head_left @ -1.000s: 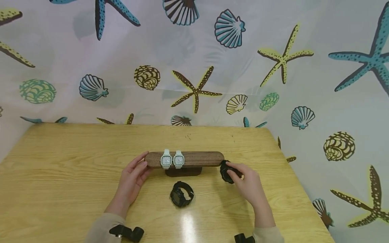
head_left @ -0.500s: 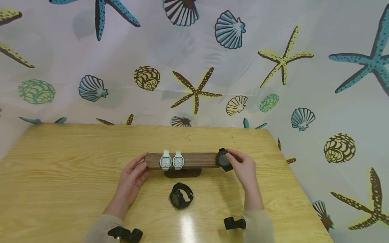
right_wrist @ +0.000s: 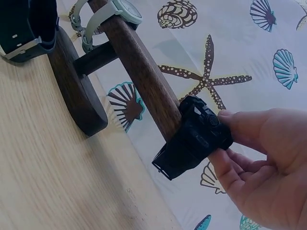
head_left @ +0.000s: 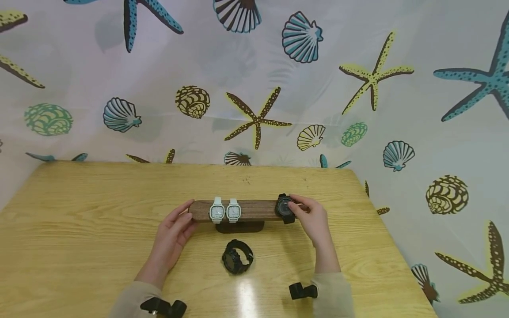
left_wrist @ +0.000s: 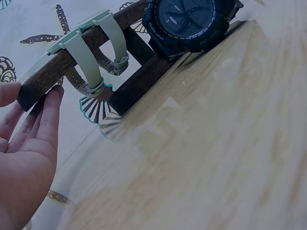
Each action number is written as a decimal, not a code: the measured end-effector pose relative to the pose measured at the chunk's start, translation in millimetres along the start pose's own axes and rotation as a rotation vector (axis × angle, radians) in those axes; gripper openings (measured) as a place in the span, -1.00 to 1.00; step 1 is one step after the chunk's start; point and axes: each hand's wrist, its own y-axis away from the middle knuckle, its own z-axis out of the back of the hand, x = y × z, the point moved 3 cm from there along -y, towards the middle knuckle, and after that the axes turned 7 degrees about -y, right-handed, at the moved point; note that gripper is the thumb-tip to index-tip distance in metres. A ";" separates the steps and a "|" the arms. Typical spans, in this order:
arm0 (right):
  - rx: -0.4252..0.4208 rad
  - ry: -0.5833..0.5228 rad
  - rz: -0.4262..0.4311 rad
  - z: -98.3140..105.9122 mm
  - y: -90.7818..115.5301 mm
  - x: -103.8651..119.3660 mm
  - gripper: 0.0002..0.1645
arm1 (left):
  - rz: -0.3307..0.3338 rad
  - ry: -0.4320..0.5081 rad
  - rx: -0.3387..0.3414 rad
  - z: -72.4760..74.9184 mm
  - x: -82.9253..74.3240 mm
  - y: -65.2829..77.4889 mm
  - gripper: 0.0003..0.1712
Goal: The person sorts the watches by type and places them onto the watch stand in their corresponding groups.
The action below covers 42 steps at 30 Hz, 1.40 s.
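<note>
A dark wooden watch stand (head_left: 256, 210) has a long horizontal bar on a short base. My left hand (head_left: 172, 240) holds the bar's left end, thumb on top and fingers beneath in the left wrist view. Two pale mint watches, one (head_left: 217, 213) left of the other (head_left: 233, 213), are strapped round the bar. At the right end, my right hand (head_left: 314, 221) pinches a black watch (right_wrist: 196, 139) by its case, its strap looped around the bar. Another black watch (head_left: 234, 260) lies on its side on the table before the stand, its strap fastened in a loop.
The stand's base (head_left: 240, 227) rests on a light wooden table (head_left: 99, 212). Behind and to the right hangs a white cloth (head_left: 159, 66) printed with shells and starfish. Black camera mounts, one (head_left: 165, 305) left and one (head_left: 303, 291) right, sit at the wrists.
My right hand has raised the black watch from below the bar's right end, slipped it over that end and moved it left along the bar. The left hand stays at the other end.
</note>
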 end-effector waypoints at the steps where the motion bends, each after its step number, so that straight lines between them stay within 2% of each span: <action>1: 0.006 0.014 0.007 0.1 0.4 0.2 -0.60 | -0.001 -0.002 0.002 -0.2 0.1 0.1 -0.47; 7: 0.019 0.083 0.071 -3.8 4.0 5.2 -0.61 | -0.003 -0.001 0.003 -0.1 1.4 0.8 -0.48; 14: 0.012 0.209 0.172 -18.8 6.0 12.7 -0.65 | -0.008 0.004 0.009 0.1 1.3 0.5 -0.49; 20: 0.018 0.253 0.174 -31.1 7.1 16.9 -0.66 | 0.002 0.003 -0.004 -0.2 0.3 0.2 -0.48; 33: 0.110 0.225 0.202 -50.8 11.2 24.8 -0.56 | 0.015 0.003 -0.011 -1.4 -0.7 -0.7 -0.48; 42: 0.170 0.219 0.185 -57.1 13.9 25.0 -0.49 | 0.002 -0.011 -0.011 -1.9 0.0 0.4 -0.48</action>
